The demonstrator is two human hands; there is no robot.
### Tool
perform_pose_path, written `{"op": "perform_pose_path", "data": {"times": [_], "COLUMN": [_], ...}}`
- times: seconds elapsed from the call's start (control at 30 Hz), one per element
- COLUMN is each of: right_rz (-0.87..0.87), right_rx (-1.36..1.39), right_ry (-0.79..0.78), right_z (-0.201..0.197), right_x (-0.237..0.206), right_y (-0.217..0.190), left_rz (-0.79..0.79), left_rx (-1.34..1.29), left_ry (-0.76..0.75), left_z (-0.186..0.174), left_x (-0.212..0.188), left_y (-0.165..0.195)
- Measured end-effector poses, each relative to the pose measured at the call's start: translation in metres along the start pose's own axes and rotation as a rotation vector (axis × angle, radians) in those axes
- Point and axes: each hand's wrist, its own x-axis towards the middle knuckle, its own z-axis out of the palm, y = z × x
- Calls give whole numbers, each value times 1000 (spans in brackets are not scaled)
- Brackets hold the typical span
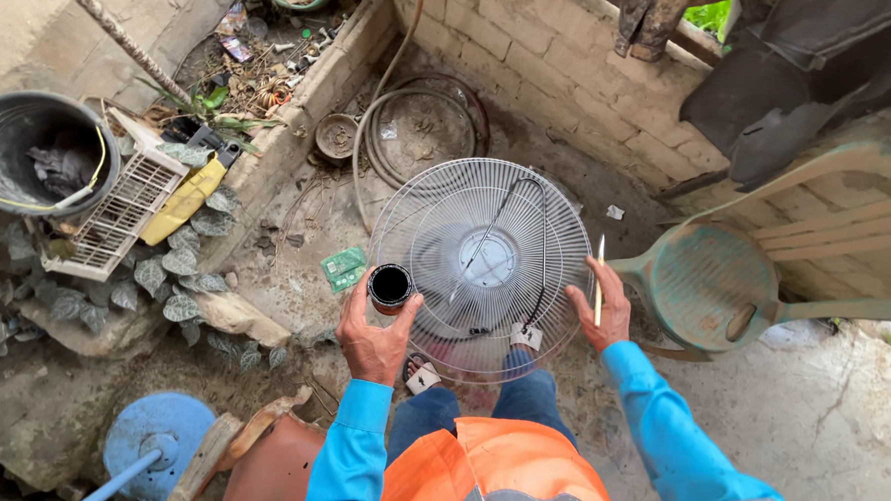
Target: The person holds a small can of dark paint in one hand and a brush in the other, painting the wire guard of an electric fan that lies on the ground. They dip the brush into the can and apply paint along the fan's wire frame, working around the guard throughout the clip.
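At frame centre, round white wire fan guard (481, 259) propped upright, left hand (373, 336) gripping small black-filled round can (390, 286), right hand (600, 306) pinching thin pale stick (599, 279), worn green plastic chair (757, 267) at right, black bucket (35, 148) upper left.

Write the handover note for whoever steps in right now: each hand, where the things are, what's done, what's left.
Left hand: fingers wrapped around a small open can of black paint, held upright at the grille's left edge.
Right hand: pinching a thin stick-like brush, tip up, at the right edge.
Round wire fan grille: propped over the knees, facing up.
Green plastic chair: to the right.
Done: can is open. The grille's wires look mostly pale; a dark arc shows on the right side.
Left: most of the grille appears unpainted.
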Motion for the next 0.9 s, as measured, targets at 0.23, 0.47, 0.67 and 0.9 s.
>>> {"op": "perform_pose_path", "data": {"times": [0.23,0.47,0.67,0.9], "right_rz": [-36,-228,-303,-359], "right_rx": [68,-51,-139,-195], "right_ry": [-134,-188,-204,-46], "right_z": [-3,3,13,9], "right_x": [53,99,130,145], "right_y": [2,-3,-18,-45], "left_rz": [-2,-20,-45,-37], "left_rx": [9,7,64,45], "left_ry": [55,80,89,55], "left_z": [-2,-5,-2,3], "left_x": [-8,-15,-22,-31], "left_y": [5,4,6,10]}}
